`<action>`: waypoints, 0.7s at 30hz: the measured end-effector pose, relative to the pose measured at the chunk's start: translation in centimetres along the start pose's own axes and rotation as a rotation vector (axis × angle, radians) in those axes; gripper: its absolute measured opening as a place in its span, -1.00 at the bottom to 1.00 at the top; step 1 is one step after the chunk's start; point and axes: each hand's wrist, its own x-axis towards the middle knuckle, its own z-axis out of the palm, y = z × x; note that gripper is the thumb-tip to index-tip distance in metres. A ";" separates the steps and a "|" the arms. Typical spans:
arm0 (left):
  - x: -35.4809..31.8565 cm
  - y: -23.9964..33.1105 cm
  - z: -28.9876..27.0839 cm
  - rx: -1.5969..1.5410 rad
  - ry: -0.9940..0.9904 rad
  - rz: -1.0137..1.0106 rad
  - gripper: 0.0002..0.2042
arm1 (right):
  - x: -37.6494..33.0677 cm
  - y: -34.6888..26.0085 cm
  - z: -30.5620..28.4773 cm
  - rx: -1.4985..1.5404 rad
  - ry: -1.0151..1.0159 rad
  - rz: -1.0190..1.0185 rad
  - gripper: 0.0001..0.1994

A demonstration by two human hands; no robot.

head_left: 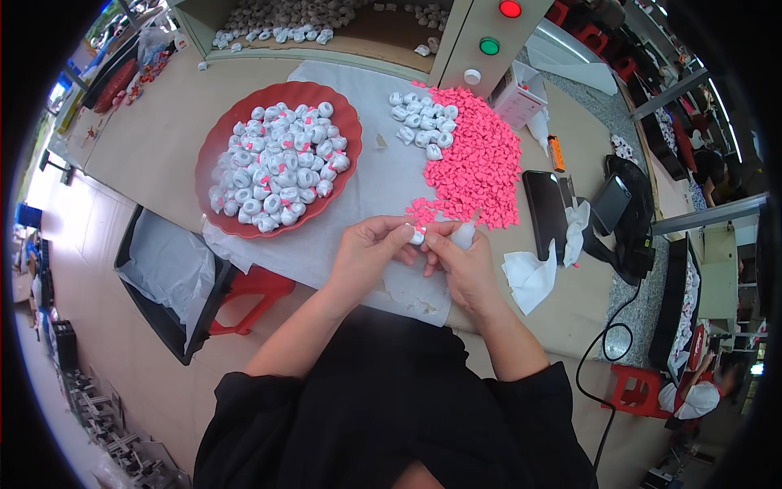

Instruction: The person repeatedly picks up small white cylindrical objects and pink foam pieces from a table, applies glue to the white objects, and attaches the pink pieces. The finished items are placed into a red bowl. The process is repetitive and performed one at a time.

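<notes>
My left hand (pixel 369 247) pinches a small white rounded piece (pixel 417 236) with a bit of pink on it. Close against it, the thumb and fingertips of my right hand (pixel 466 265) touch the same piece. A small translucent squeeze bottle (pixel 463 235) with a thin nozzle is tucked in my right hand, nozzle pointing away from me. Just beyond my hands spreads a heap of tiny pink pieces (pixel 472 159). Several plain white pieces (pixel 425 122) lie at its left side. To the left, a red scalloped bowl (pixel 213 122) holds many white pieces with pink bits.
White paper (pixel 376 183) covers part of the table. At right lie a black phone (pixel 544 213), crumpled tissue (pixel 531 275), an orange lighter (pixel 556 153) and a white box (pixel 520 96). A lit cabinet (pixel 326 50) stands behind. A lined black bin (pixel 175 269) and red stool (pixel 254 295) are at left.
</notes>
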 end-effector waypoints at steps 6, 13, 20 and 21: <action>-0.1 0.2 0.3 0.010 0.017 -0.017 -0.77 | 0.0 -0.2 -0.2 0.082 -0.018 0.033 -0.86; -0.3 0.2 0.2 -0.031 -0.042 0.037 -0.80 | -0.5 0.2 0.3 -0.320 0.036 -0.166 -0.86; -0.5 0.4 -0.1 -0.071 -0.094 0.005 -0.81 | -0.6 1.2 -0.2 -0.715 -0.052 -0.638 -0.80; -0.5 0.3 -0.2 -0.069 -0.091 0.001 -0.81 | -0.6 1.2 -0.3 -0.736 -0.069 -0.696 -0.79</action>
